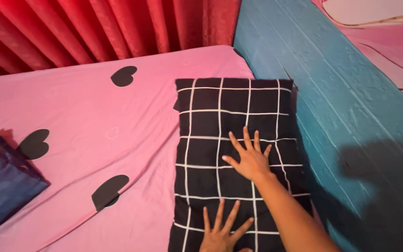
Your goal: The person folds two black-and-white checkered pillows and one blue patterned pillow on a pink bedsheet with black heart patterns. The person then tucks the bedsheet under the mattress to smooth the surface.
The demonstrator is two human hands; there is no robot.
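A black pillow [220,116] with a white grid pattern lies on the pink bed sheet [94,107], its long side against the blue wall. My right hand [249,158] rests flat on the middle of the pillow with fingers spread. My left hand [222,231] lies flat on the pillow's near end at the bottom of the view, fingers also apart. Neither hand holds anything.
The pink sheet carries black heart shapes [123,76]. A dark blue folded cloth [1,182] lies at the left edge. Red curtains [103,28] hang behind the bed. The blue textured wall [341,102] runs along the right, with a pink painted area above.
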